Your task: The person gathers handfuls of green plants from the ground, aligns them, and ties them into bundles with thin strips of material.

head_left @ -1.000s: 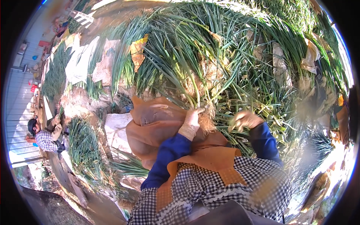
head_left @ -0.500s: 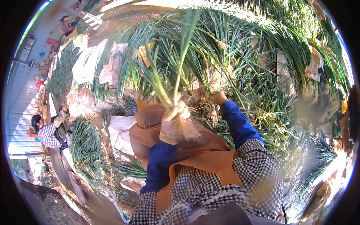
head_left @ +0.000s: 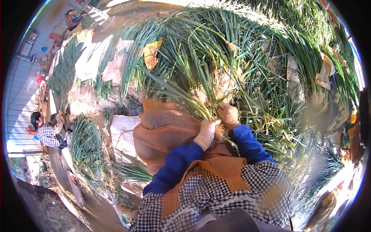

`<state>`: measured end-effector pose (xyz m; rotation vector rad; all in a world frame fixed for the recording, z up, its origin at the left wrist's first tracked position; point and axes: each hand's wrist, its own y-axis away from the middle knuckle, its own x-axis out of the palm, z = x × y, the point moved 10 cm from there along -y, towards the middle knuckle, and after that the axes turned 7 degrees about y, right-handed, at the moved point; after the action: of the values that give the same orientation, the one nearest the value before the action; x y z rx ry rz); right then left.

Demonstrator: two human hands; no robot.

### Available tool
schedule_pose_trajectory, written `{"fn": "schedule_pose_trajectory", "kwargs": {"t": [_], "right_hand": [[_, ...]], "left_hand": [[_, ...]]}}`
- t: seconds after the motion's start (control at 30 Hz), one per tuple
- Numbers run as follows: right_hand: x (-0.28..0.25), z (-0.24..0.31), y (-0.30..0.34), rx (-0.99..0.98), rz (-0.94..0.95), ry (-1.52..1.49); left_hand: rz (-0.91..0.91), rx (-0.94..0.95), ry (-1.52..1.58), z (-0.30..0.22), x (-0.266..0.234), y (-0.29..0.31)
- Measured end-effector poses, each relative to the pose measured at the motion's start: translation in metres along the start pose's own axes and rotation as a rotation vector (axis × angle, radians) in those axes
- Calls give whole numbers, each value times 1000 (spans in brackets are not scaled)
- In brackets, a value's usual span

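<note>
My left hand (head_left: 207,130), in a pale glove, is closed around the white lower ends of a few green onions (head_left: 189,103). Their leaves point up and to the left, and their shaggy roots (head_left: 220,133) stick out on the right side of the fist. Close beside it, my right hand (head_left: 228,115) is also closed, its fingers at the base of another green onion (head_left: 210,91) that reaches up toward the pile. The right fingertips are partly hidden. Beneath both hands an orange-brown apron (head_left: 166,125) covers my lap.
A large pile of green onions (head_left: 266,73) spreads ahead and to the right. White sheets (head_left: 92,58) and a yellow-brown scrap (head_left: 152,53) lie among them. More green onions (head_left: 89,149) lie at left, near a person in a checked top (head_left: 48,135). Another person (head_left: 71,19) sits far left.
My left hand has lowered and moved right with its green onions, which now tilt left. My right hand has drawn back from the pile toward me, so the two hands are now close together.
</note>
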<state>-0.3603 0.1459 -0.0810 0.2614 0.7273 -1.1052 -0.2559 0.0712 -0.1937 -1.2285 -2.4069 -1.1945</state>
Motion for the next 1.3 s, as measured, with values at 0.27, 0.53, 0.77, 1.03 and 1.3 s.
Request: {"fn": "schedule_pose_trajectory", "kwargs": {"t": [0.27, 0.53, 0.77, 1.03, 1.3], "right_hand": [[-120, -80, 31, 304, 149, -210], [63, -38, 14, 259, 634, -199], [45, -139, 7, 240, 322, -563], [-64, -43, 24, 385, 312, 370], [2, -24, 11, 113, 280, 336]], "left_hand": [[42, 33, 179, -17, 4, 0], [108, -163, 381, -14, 8, 7], [386, -349, 447, -23, 52, 50], [207, -113, -25, 8, 12, 14], [230, -216, 20, 9, 16, 7]]}}
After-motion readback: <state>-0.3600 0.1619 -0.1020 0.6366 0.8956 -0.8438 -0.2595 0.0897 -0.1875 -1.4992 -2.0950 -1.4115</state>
